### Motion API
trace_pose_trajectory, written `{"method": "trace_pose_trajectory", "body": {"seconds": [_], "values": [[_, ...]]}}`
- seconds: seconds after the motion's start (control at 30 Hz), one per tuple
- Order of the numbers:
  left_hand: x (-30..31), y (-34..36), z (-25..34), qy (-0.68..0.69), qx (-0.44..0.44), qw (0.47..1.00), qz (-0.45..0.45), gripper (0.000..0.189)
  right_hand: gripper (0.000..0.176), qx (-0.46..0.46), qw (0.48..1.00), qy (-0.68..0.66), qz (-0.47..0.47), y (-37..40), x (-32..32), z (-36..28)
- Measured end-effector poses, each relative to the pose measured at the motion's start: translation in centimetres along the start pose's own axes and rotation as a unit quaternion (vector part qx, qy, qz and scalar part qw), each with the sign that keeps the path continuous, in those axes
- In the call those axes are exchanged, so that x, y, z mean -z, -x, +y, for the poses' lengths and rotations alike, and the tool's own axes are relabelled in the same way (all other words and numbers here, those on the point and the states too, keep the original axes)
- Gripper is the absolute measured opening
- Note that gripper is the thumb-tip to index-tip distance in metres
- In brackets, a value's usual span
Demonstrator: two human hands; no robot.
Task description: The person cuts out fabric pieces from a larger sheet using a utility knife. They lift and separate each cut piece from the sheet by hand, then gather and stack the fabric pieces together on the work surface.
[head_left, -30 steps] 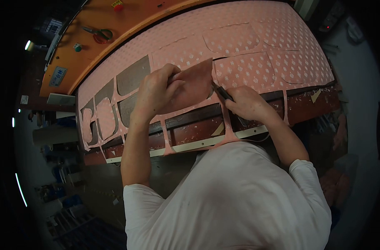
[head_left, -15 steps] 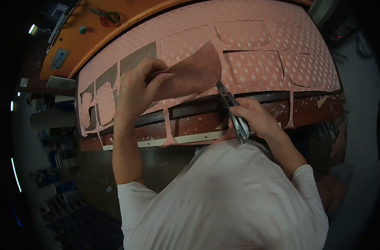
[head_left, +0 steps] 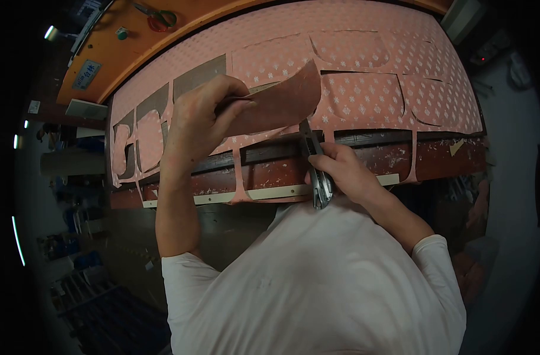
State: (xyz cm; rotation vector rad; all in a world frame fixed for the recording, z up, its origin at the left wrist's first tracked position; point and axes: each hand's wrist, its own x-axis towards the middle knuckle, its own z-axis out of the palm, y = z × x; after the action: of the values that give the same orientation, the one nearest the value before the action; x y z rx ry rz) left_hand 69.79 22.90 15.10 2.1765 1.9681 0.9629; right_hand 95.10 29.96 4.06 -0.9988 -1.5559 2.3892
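Observation:
Pinched in my left hand [head_left: 208,115] is a pink-brown piece of leather-like sheet [head_left: 279,103], lifted and curled, its plain underside facing me. My right hand [head_left: 347,168] is closed around a metal utility knife [head_left: 315,163]. The knife's tip points away from me and lies close to the lower right edge of the lifted piece; whether it touches cannot be made out. Beneath both hands spreads a pink patterned sheet [head_left: 364,97] with white motifs, cut into several rounded panels, some gone so that grey shows through.
Red-handled scissors [head_left: 162,21] and a small green-topped object [head_left: 122,34] lie on the orange surface [head_left: 137,50] beyond the sheet. A pale strip with holes [head_left: 270,193] runs along the scuffed dark red front edge [head_left: 270,171]. Narrow pink strips [head_left: 238,171] hang over it.
My right hand and the knife have shifted left and slightly down. The lifted piece has curled more, and my left hand has moved slightly right.

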Motion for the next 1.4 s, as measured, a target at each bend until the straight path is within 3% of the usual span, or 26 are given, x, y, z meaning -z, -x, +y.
{"method": "trace_pose_trajectory", "body": {"seconds": [0.13,0.2,0.33,0.4,0.53,0.63,0.7,0.73,0.83,0.87,0.93,1.07,1.27,1.37,1.4], "values": [[0.2,0.1,0.1,0.006,0.03,0.999,0.035,0.016,0.026,-0.035,0.998,-0.05,-0.014,-1.2,-1.3,-0.4],[0.7,0.5,-0.4,0.009,0.061,0.996,0.062,0.016,0.025,-0.047,0.996,-0.044,-0.064,-1.0,-1.7,-0.9],[2.5,2.2,-2.8,0.033,0.112,0.976,0.181,0.016,0.023,-0.044,0.989,-0.018,-0.141,-0.2,-2.1,-0.3],[3.3,3.0,-3.2,0.061,0.131,0.946,0.288,0.015,0.021,-0.038,0.991,-0.005,-0.132,-0.2,-1.9,-0.3],[3.8,6.8,-6.7,0.22,0.283,0.846,0.395,0.023,0.022,0.002,0.998,0.004,-0.069,-1.0,-0.4,-0.3],[-0.3,12.9,-12.8,-0.06,0.367,0.863,0.342,0.051,0.027,0.02,0.999,-0.023,-0.028,-1.1,0.8,-0.6],[-2.3,17.3,-17.1,-0.372,0.286,0.845,0.256,0.063,0.027,0.047,0.998,-0.028,-0.016,-1.2,1.5,-0.9],[-2.9,17.3,-17.2,-0.334,0.304,0.85,0.271,0.052,0.021,0.047,0.998,-0.024,-0.02,-1.2,1.9,-1.1],[-3.6,14.3,-17.2,-0.298,0.241,0.895,0.228,0.035,0.024,0.035,0.999,-0.001,-0.009,-1.4,2.6,-1.4],[-3.8,11.8,-16.1,-0.239,0.211,0.919,0.232,0.019,0.025,0.045,0.999,-0.012,-0.004,-1.4,2.5,-1.5],[-5.1,7.7,-15.5,-0.185,0.143,0.953,0.193,0.016,0.027,0.067,0.997,-0.032,0.008,-1.5,2.5,-1.3],[-8.5,-0.4,-15.5,-0.078,0.099,0.992,0.012,0.02,0.028,0.09,0.992,-0.075,0.044,-1.3,3.2,-0.5],[-14.5,-9.1,-21.7,-0.119,0.041,0.992,0.015,0.042,0.03,0.101,0.982,-0.062,0.148,1.0,4.2,-0.2],[-14.2,-11.7,-22.6,-0.125,0.069,0.99,-0.011,0.053,0.033,0.109,0.971,-0.076,0.198,1.8,4.6,0.9],[-13.8,-12.4,-22.7,-0.112,0.092,0.988,-0.059,0.054,0.033,0.108,0.967,-0.083,0.215,2.0,4.7,1.2]]}}
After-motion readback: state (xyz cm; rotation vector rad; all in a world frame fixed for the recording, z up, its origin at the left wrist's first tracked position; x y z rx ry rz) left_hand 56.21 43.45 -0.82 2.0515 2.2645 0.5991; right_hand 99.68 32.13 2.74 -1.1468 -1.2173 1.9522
